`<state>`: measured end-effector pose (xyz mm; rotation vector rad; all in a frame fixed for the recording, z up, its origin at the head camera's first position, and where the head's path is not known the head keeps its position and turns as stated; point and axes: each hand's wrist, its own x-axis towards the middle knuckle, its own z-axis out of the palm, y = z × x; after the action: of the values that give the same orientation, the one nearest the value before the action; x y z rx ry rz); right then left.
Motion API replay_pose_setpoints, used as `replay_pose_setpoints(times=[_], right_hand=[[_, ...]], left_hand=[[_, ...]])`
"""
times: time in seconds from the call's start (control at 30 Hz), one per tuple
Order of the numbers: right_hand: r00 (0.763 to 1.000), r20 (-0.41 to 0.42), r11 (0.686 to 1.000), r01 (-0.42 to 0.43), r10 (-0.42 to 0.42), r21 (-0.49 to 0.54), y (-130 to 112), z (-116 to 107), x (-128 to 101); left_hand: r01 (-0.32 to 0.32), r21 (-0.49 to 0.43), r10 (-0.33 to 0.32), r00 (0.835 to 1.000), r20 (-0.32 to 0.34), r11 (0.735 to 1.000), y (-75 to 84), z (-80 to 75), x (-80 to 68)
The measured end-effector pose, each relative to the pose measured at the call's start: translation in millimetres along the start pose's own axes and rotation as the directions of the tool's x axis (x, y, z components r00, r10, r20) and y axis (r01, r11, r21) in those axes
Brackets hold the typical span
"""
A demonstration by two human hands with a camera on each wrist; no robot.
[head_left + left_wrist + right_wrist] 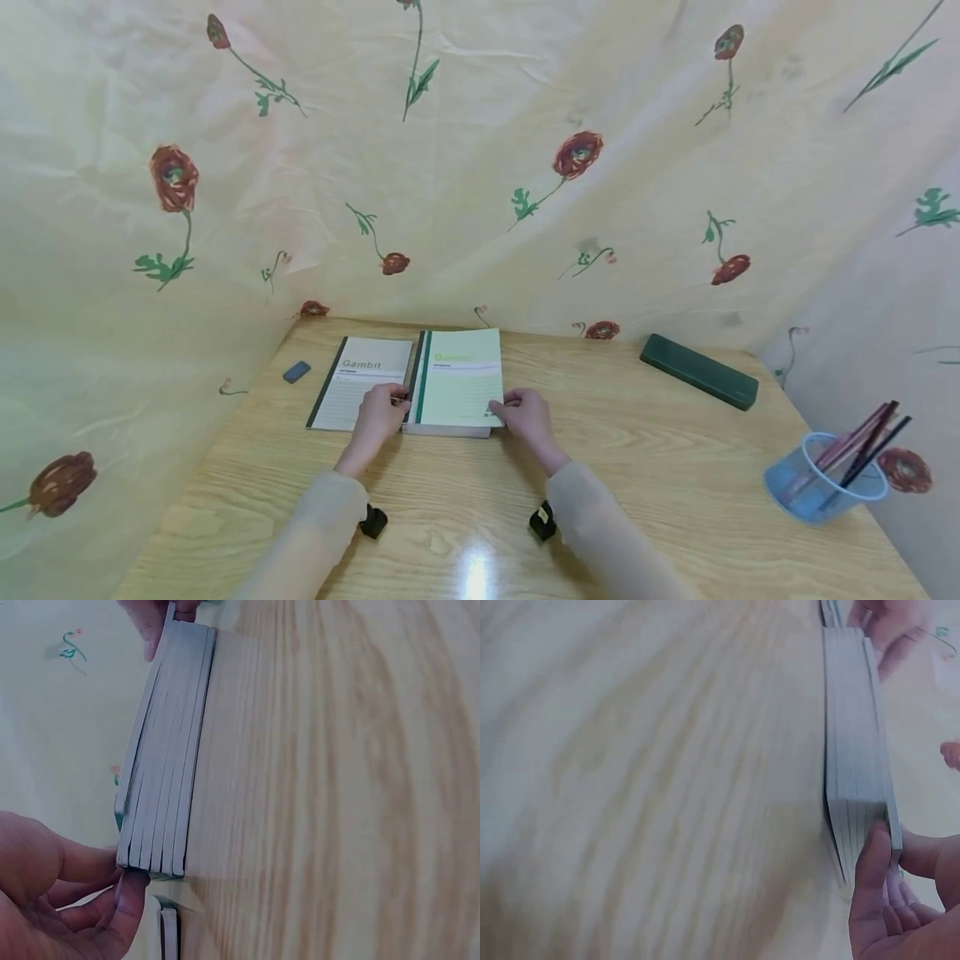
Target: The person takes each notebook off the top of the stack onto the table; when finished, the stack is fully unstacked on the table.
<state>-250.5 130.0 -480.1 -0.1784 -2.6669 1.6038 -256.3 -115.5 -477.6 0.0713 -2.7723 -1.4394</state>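
A stack of several notebooks point(166, 742) lies on the table, its page edges showing in both wrist views. The top notebook point(461, 375), pale green with a dark green spine strip, sits shifted to the right over the ones below. My right hand point(525, 421) pinches its near right corner, thumb on the cover and fingers beneath. At the stack's left side, my left hand point(382, 412) holds the near left corner between thumb and fingers. Left of the stack lies a "Gambit" notebook point(360, 375) with a black spine, partly covered by my left hand in the head view.
A small blue block-shaped item point(297, 372) lies at the far left. At the back right is a dark green oblong case point(699, 372). A blue mesh cup point(813, 492) with pens stands near the right edge. Flower-patterned cloth point(465, 167) hangs behind the table.
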Motion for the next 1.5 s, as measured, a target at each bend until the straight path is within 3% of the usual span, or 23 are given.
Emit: replay_pose_setpoints(times=[0.27,0.53,0.83,1.23,1.5], right_hand=[[0.996,0.054,0.981,-0.082,0.073,0.177,18,-32,4],[0.985,0.095,0.970,-0.162,0.146,0.182,41,-79,6],[0.973,0.114,0.971,-0.213,0.201,0.106,59,-109,7],[0.971,0.065,0.973,-0.232,0.231,0.008,69,-114,6],[0.984,-0.026,0.964,-0.179,0.177,-0.198,65,-110,3]], left_hand=[[-0.019,-0.006,0.018,1.000,-0.010,1.000,-2.6,2.4,0.7],[-0.030,0.011,0.029,1.000,0.009,0.999,-2.7,2.0,0.9],[-0.018,-0.003,0.018,1.000,0.023,1.000,-1.5,-0.7,1.2],[-0.008,-0.014,0.008,1.000,0.030,1.000,-5.7,0.1,3.7],[-0.005,-0.003,0.005,0.999,0.031,1.000,-8.1,0.4,5.6]])
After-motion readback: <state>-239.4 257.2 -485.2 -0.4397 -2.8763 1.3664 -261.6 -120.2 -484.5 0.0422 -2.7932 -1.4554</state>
